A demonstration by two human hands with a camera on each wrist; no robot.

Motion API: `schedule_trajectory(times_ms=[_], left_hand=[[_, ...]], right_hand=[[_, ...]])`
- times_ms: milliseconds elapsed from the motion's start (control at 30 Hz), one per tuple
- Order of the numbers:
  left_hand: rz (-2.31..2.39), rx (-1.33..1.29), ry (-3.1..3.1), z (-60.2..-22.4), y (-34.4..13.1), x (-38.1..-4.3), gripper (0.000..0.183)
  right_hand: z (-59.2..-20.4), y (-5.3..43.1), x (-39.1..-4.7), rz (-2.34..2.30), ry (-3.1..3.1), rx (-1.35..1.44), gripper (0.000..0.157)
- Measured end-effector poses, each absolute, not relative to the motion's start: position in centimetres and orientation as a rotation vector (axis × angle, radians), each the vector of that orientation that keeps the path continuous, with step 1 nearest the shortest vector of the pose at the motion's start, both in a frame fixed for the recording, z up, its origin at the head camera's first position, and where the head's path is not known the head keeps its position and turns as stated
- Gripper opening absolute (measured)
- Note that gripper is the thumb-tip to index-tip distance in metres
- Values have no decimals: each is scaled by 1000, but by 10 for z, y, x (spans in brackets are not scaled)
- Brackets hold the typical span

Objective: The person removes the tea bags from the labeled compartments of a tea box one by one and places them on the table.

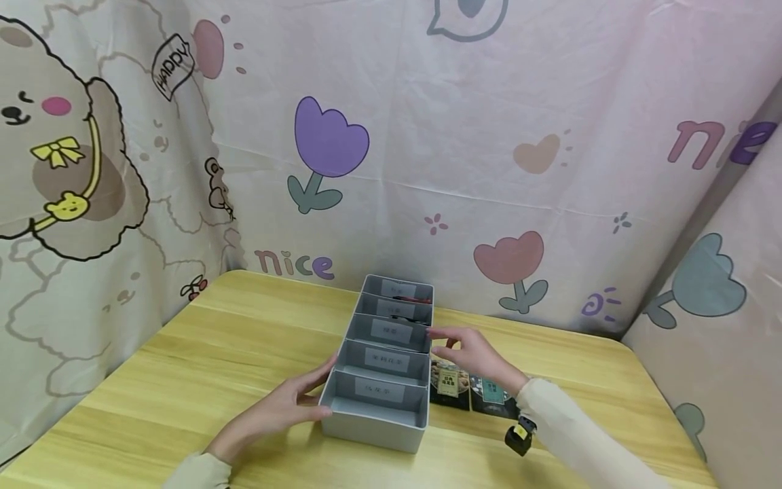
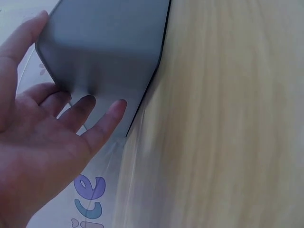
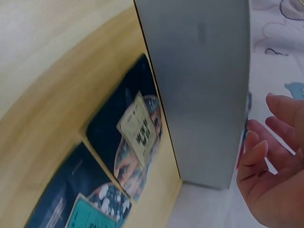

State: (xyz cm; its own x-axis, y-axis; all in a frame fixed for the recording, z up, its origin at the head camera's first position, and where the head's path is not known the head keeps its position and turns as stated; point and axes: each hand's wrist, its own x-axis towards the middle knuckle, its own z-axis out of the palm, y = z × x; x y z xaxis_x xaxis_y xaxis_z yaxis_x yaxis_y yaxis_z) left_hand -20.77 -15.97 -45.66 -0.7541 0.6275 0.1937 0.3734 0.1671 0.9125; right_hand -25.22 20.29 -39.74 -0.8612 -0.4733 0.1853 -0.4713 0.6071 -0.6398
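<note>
A long grey divided box (image 1: pixel 369 433) stands on the table, its several compartments in a row and a printed label in each. My left hand (image 1: pixel 284 405) rests at the box's near left corner, thumb by the rim and fingers extended along the left side; the left wrist view shows these spread fingers (image 2: pixel 109 124) against the wall. At the right rim, by the middle compartment, is my right hand (image 1: pixel 475 353), fingers loosely bent and nothing held. A red packet (image 1: pixel 418 299) shows in the farthest compartment, and a black packet (image 1: pixel 408 319) in the one before it.
Two dark flat packets lie on the table just right of the box, one with a cream label (image 1: pixel 449 382), the other with a teal label (image 1: pixel 491 392). Printed cloth (image 1: pixel 403 170) hangs behind the wooden table (image 1: pixel 244 319) and at both sides.
</note>
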Motion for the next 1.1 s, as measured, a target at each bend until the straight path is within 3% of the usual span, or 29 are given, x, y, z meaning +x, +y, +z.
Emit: schedule_trajectory(times_ms=[333,1100], left_hand=[[1647,972,2182,-457,-161,-207,78],[1606,938,2223,-453,-160,-203,79]], right_hand=[[-404,186,-257,-1012,2818,-978,32],[-406,177,-253,-994,2842,-981,19]])
